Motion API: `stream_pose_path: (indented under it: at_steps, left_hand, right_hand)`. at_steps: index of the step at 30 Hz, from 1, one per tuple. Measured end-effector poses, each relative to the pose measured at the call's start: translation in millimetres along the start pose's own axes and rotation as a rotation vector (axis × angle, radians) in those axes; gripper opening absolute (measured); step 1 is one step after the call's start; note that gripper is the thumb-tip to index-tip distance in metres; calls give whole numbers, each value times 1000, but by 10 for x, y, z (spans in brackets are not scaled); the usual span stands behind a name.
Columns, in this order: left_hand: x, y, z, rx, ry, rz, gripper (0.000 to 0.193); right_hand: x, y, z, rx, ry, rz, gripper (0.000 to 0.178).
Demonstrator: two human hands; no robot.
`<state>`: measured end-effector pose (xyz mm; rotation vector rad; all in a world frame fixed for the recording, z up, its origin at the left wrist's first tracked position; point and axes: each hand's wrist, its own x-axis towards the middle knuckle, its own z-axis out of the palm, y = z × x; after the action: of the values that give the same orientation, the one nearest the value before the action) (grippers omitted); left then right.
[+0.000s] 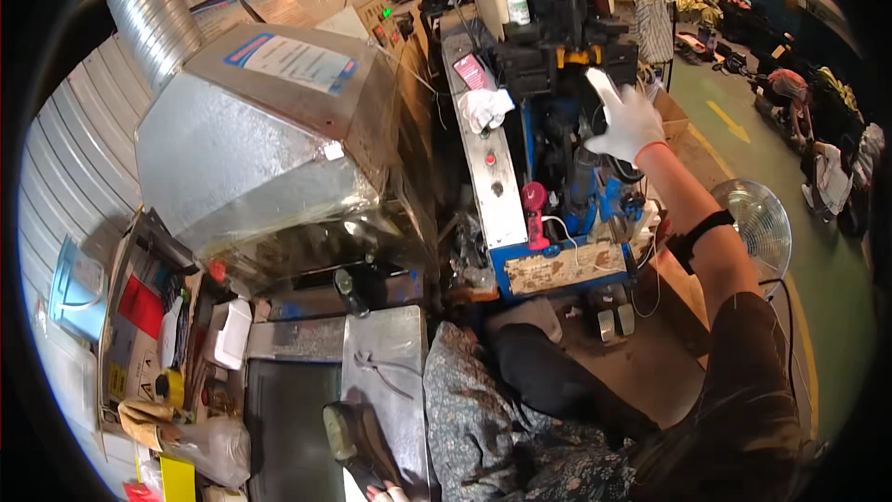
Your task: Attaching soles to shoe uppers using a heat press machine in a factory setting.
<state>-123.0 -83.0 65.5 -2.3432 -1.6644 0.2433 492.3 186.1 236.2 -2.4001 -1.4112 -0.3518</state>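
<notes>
My right hand (634,125), in a white glove, reaches out over the black and blue machine (567,56). Its fingers are spread and nothing shows in them. At the bottom edge, my left hand (386,493) is partly cut off, its fingers curled on a dark shoe (370,442) with an olive end. The shoe rests over the edge of a metal plate (395,330). A pair of pliers (381,372) lies on that plate, beyond the shoe. Farther off, another dark, shoe-like piece (349,290) stands by the metal hood's opening.
A large metal hood (251,130) with a flexible duct (153,14) fills the left. Beside the machine, a pale ledge (502,200) carries a crumpled white cloth (485,110), phone (471,72) and pink handheld fan (534,209). Pedals (613,316) sit below; a round fan (754,223) stands right.
</notes>
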Motion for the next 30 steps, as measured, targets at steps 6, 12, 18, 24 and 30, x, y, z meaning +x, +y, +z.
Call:
stream_pose_path:
  at_steps: [6,12,18,24,30]
  left_hand:
    - [663,360,497,-1299,242,-482,52]
    - [1433,609,-341,-1907,18,-22,51]
    - [2134,135,-703,-2816,-725,-83,105]
    - [1394,-253,-270,-2722,-269,-931,41]
    - [2050,-903,314,-2622,518,-681,48]
  right_hand:
    - [127,476,754,416,376,-18,82]
    - [-567,232,677,328,566,-520,78]
    - [-1952,-729,318,670,29,-1084,47]
    - [-2226,-1574,1044,703,293,-1412,53]
    - [-2698,-1156,1910,853,-292,-663,62]
